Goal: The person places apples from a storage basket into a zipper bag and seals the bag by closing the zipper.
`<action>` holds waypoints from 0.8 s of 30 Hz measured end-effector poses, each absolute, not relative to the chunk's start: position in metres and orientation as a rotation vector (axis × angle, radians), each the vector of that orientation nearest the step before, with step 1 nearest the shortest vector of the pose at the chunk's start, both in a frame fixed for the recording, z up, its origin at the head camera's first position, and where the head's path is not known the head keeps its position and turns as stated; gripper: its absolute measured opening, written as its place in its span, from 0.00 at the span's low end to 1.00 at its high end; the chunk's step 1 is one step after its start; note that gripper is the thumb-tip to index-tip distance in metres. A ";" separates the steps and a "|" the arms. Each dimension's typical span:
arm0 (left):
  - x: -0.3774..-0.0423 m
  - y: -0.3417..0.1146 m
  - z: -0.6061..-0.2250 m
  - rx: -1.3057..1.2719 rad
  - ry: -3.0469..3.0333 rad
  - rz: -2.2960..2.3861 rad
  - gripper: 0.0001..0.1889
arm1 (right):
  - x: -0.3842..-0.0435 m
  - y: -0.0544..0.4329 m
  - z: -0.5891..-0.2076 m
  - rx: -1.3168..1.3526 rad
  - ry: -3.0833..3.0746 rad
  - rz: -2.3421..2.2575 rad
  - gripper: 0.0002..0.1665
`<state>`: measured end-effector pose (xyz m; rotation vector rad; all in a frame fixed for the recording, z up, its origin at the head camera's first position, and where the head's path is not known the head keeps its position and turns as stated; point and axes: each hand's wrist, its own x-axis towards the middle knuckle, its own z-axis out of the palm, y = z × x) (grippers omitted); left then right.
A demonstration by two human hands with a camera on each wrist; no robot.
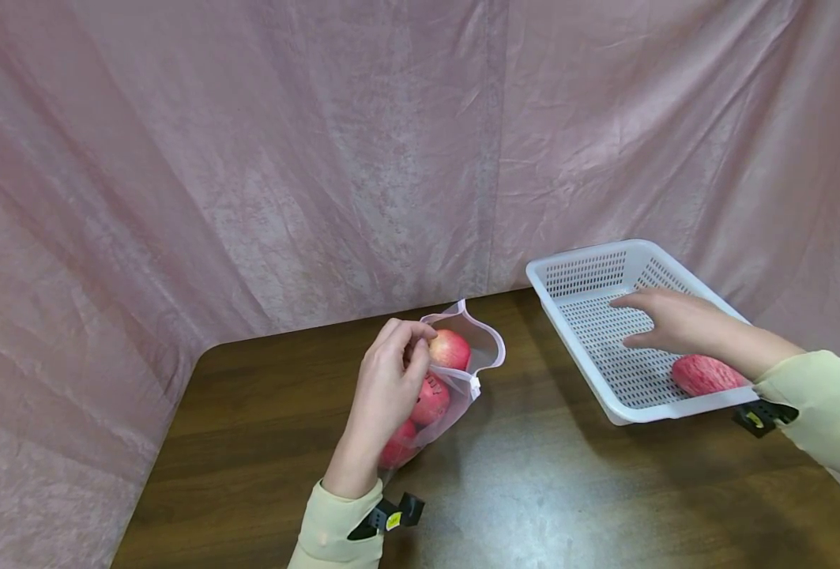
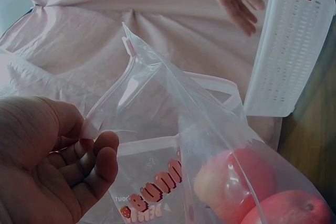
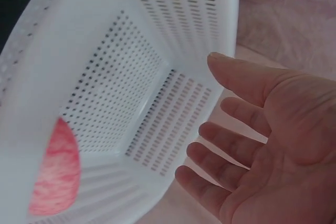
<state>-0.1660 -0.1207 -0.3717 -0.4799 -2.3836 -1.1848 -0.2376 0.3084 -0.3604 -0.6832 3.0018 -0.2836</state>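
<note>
Bagging step, judged: looks like between pieces; next move calls for taking the basket's fruit while the bag mouth stays spread.
Table (image 1: 270,403): brown wood, under the basket and out to its left.
Basket (image 1: 593,332): white, perforated; landmark for all places.
Zip bag (image 1: 487,345): clear, pink-edged, left of basket, apart from it, mouth gaping.
Right hand (image 1: 676,320): over basket; fingers apart, nothing held. Right wrist view shows palm and spread fingers; head view gives mostly the back.
Left hand (image 1: 389,379): left of basket, at bag mouth; left wrist view shows thumb and fingers pinching the bag's edge, head view leaves that grip unclear.
Streaked red fruit (image 1: 706,374): in basket's near right corner, partly behind the right wrist.
Bagged fruit (image 1: 450,350): red, stacked, left of basket.
Bag lettering (image 2: 157,187): large in left wrist view, only a scrap in head view.
</note>
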 end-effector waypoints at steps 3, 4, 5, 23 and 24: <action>-0.166 -0.121 -0.372 -0.485 -2.378 -1.180 0.09 | -0.236 0.317 -0.365 -0.672 2.983 -0.267 0.39; -0.166 -0.121 -0.372 -0.487 -2.378 -1.178 0.09 | -0.236 0.320 -0.366 -0.672 2.978 -0.262 0.39; -0.166 -0.121 -0.372 -0.488 -2.378 -1.177 0.09 | -0.236 0.322 -0.368 -0.665 2.971 -0.260 0.39; -0.166 -0.121 -0.372 -0.486 -2.373 -1.185 0.09 | -0.233 0.350 -0.381 -0.567 2.853 -0.160 0.41; -0.166 -0.121 -0.372 -0.486 -2.375 -1.184 0.09 | -0.233 0.352 -0.382 -0.565 2.843 -0.163 0.40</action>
